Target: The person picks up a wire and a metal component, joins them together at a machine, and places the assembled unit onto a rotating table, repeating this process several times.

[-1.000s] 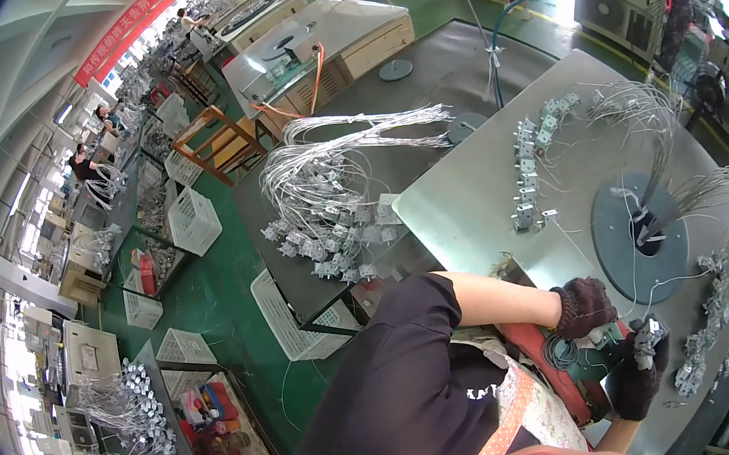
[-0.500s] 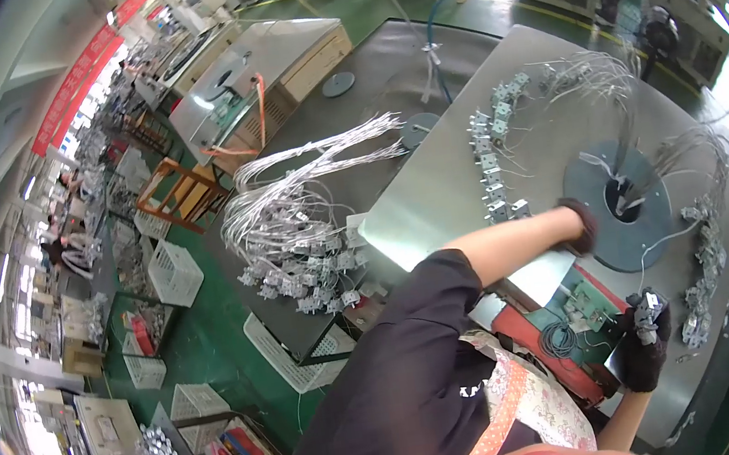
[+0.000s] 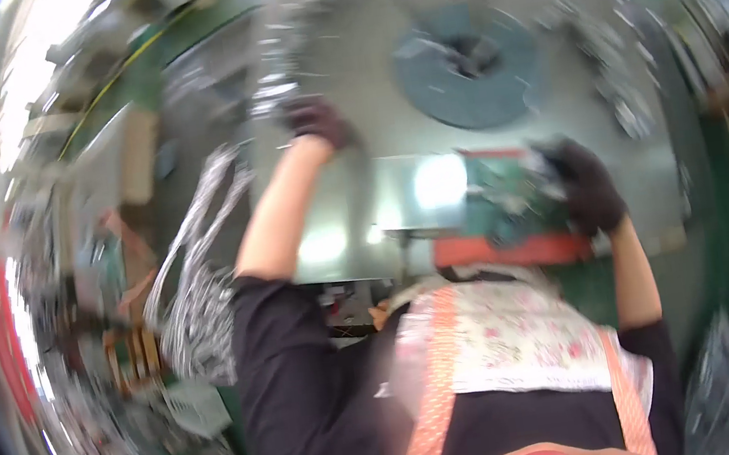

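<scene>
My left hand [image 3: 317, 123], in a dark glove, reaches out at the near end of a row of small metal parts with wires [image 3: 274, 78] on the steel table [image 3: 360, 122]. Blur hides its fingers. My right hand [image 3: 591, 187], gloved in black, is at the right side of a green fixture [image 3: 506, 186] on a red base [image 3: 510, 250]. Its fingers are smeared too, and I cannot make out whether a part is in them. Between and beyond my hands lies a round grey-blue disc [image 3: 473, 107] with a dark middle.
Another line of metal parts [image 3: 630, 114] runs along the table's right side. A bundle of pale wires [image 3: 201, 313] lies left of my left arm. Further left are a wooden chair [image 3: 131, 358] and a white crate [image 3: 197, 408]. Everything is blurred.
My view has swung round to the right. My left hand has moved away from the disc, out to the row of parts. My right hand, which held a metal part, has come to the fixture.
</scene>
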The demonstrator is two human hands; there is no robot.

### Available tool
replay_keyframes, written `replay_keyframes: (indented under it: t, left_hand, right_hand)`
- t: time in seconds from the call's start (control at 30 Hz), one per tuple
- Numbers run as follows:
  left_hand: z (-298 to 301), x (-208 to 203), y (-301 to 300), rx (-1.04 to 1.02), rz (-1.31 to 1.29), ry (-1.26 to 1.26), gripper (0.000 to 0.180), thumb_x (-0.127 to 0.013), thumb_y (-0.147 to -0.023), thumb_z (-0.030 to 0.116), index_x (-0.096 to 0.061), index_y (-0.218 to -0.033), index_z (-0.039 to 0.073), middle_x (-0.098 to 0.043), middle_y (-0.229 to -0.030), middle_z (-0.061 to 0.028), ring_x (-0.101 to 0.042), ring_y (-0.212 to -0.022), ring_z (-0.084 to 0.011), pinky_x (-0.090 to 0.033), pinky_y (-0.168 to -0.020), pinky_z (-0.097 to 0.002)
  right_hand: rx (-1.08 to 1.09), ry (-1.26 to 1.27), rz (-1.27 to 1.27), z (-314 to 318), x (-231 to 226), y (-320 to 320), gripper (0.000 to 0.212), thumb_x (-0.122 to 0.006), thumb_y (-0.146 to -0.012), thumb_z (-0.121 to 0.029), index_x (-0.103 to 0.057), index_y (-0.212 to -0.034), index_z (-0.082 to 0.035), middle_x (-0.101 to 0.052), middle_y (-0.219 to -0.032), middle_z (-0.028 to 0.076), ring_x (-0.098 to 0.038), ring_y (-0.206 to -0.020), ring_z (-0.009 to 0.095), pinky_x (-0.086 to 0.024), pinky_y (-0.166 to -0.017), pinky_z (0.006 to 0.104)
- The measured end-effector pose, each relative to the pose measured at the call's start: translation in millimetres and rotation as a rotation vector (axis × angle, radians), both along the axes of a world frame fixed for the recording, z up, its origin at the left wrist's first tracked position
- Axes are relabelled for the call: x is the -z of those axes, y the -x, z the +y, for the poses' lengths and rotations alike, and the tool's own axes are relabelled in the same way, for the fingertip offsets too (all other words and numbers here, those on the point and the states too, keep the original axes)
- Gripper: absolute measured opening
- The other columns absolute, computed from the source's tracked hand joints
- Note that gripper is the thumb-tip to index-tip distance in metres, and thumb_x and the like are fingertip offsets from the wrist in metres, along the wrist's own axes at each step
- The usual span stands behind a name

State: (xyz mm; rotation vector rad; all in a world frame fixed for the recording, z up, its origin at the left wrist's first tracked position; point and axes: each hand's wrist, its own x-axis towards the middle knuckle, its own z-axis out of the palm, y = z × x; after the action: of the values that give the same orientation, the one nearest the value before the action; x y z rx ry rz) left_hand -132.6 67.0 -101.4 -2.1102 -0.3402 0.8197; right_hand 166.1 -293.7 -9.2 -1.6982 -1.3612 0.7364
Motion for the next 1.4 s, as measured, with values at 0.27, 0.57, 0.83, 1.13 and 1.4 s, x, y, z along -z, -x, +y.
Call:
replay_keyframes:
  t: [0.27, 0.57, 0.83, 1.13, 1.4]
  left_hand:
    - [-123, -82, -43, -0.54, -1.141, 1.013, 0.037, -0.066, -0.093, 0.042, -0.074, -0.111, 0.011, -0.073, -0.109, -0.0178, -0.068, -0.104, -0.0384, -0.053, -0.092, -0.0456]
    - [-145, -71, -45, -0.201, -1.443, 0.708, 0.033, -0.07, -0.093, 0.028, -0.071, -0.117, 0.007, -0.072, -0.115, -0.0181, -0.066, -0.108, -0.0376, -0.05, -0.098, -0.0478]
    - [-197, -74, -72, 0.203, -1.201, 0.973, 0.03, -0.068, -0.083, 0.021, -0.069, -0.11, 0.008, -0.07, -0.11, -0.0129, -0.066, -0.106, -0.0323, -0.043, -0.109, -0.049]
    - [-249, -62, -111, 0.16, -0.958, 0.841, 0.037, -0.062, -0.085, 0.027, -0.07, -0.116, 0.008, -0.072, -0.109, -0.0164, -0.064, -0.11, -0.0329, -0.04, -0.11, -0.0477]
    - [-251, -65, -105, 0.03, -0.959, 0.837, 0.053, -0.066, -0.089, 0.034, -0.061, -0.129, 0.0, -0.068, -0.121, -0.0208, -0.062, -0.118, -0.0371, -0.04, -0.112, -0.0499]
  right_hand:
    - [-0.357, 0.0, -0.808, 18, 4, 19, 0.033, -0.068, -0.072, -0.011, -0.067, -0.104, -0.011, -0.064, -0.093, 0.014, -0.066, -0.091, 0.034, -0.055, -0.078, 0.0482]
    - [-0.261, 0.054, -0.888, 23, 12, 46, 0.022, -0.064, -0.081, -0.014, -0.066, -0.102, -0.008, -0.062, -0.098, 0.017, -0.063, -0.095, 0.036, -0.052, -0.082, 0.047]
    - [-0.091, -0.104, -0.599, 10, 40, 59, 0.085, -0.065, -0.083, -0.02, -0.029, -0.157, 0.002, -0.059, -0.104, 0.025, -0.059, -0.096, 0.038, -0.049, -0.081, 0.0475]
    - [-0.29, -0.149, -0.518, 1, 70, 37, 0.092, -0.071, -0.081, -0.046, -0.036, -0.151, 0.002, -0.053, -0.13, 0.025, -0.054, -0.12, 0.038, -0.043, -0.103, 0.0453]
    - [-0.162, -0.204, -0.079, -12, -14, -50, 0.042, -0.067, -0.092, -0.016, -0.061, -0.133, -0.01, -0.064, -0.122, 0.009, -0.058, -0.123, 0.032, -0.045, -0.109, 0.0437]
